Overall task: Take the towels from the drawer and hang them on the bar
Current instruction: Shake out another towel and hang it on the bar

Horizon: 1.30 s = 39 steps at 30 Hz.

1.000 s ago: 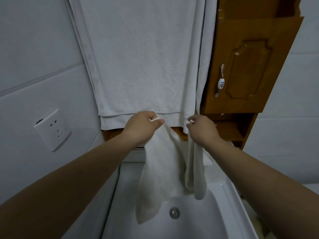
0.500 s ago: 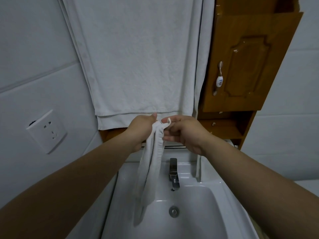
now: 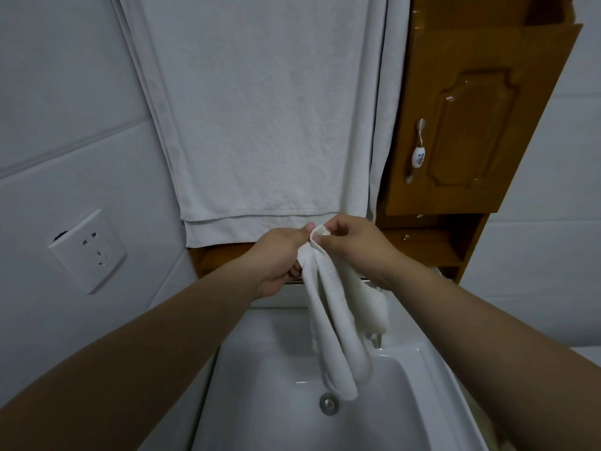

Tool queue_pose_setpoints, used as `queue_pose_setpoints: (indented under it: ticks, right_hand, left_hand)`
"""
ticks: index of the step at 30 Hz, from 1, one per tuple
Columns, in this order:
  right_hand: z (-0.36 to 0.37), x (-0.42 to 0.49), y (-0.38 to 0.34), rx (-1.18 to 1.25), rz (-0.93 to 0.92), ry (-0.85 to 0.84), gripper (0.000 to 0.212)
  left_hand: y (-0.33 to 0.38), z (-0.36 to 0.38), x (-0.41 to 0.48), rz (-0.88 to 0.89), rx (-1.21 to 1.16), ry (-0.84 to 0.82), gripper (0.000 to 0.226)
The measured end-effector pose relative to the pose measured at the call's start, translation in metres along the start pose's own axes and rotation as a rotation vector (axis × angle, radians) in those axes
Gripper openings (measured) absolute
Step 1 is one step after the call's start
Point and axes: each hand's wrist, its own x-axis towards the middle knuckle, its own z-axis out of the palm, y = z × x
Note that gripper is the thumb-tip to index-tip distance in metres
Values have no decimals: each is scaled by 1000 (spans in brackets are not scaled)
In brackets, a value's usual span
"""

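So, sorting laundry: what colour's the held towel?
White; the held towel shows best in head view.

My left hand [image 3: 279, 258] and right hand [image 3: 354, 249] meet at the top of a hand towel [image 3: 335, 327], which hangs over the sink [image 3: 260, 385] near its drain [image 3: 329, 402]. Behind them a bath towel [image 3: 260, 125] hangs against the wall, with a wall socket [image 3: 87, 252] to its left and a cabinet [image 3: 471, 125] to its right.
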Motion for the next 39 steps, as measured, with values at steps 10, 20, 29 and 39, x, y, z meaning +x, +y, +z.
queue_pose_setpoints:
  ticks: [10,20,29,39]
  right_hand:
    - [4,-5,4,-261,-165,267,17]
    - [-8,0,8,11,-188,366,15]
    - [-8,-3,8,-81,-154,299,8]
    - [-10,-6,-12,25,-217,8,11]
  left_hand:
    - [-6,4,2,64,-211,-113,26]
    - [-11,-7,8,196,-275,11,17]
    - [-13,-9,4,444,303,335,19]
    - [-7,-1,-5,650,446,337,20]
